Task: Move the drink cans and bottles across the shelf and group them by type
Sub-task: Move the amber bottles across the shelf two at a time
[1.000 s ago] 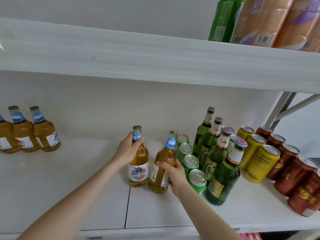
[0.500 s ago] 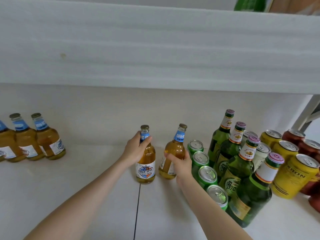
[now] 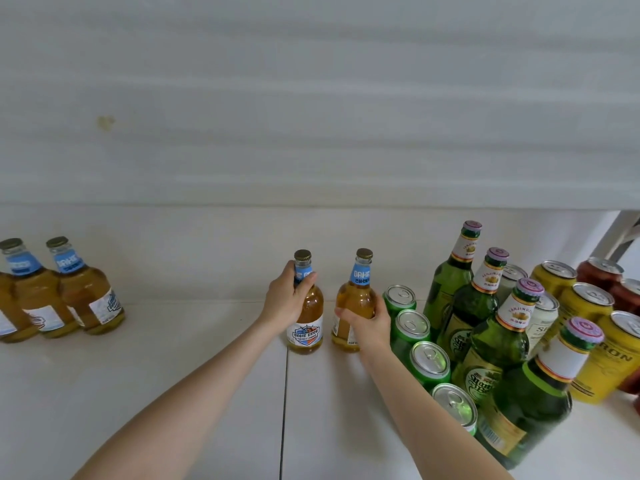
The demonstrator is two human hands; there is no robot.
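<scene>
Left amber bottle (image 3: pixel 309 311) and right amber bottle (image 3: pixel 356 296): clear glass, rounded shoulders, short narrow necks, crimped bronze-coloured metal caps, blue paper neck bands, golden liquid within. Both upright at the middle of the shelf (image 3: pixel 156 382), side by side with a narrow gap between, just right of the thin dark seam (image 3: pixel 284 410) joining two smooth white panels; whether resting or slightly raised, not discernible. Shield-shaped white, blue and orange label on the lower body of the left one.

Left hand (image 3: pixel 285 303) wrapped round the neck and shoulder of the left amber bottle, thumb across the blue band, fingers (image 3: pixel 290 271) curled behind the glass. Right hand (image 3: pixel 369 323) closed round the belly of the right amber bottle from the near right side, fingers curved against its smooth wall.

Matching amber bottles (image 3: pixel 86 299) grouped at the far left, well apart from the held pair. To the right, a diagonal row of four green cans (image 3: pixel 412 327) with silver tops and pull tabs, just beside the right hand. Beyond these, four tall green glass bottles (image 3: pixel 474 306): long necks, white neck labels, purple-pink caps. Further right, pale cans (image 3: pixel 543 320), yellow cans (image 3: pixel 585 303) and dark red cans (image 3: pixel 602 271) at the frame edge. Overhead, a broad matt white upper shelf (image 3: pixel 311 98), faintly streaked.
</scene>
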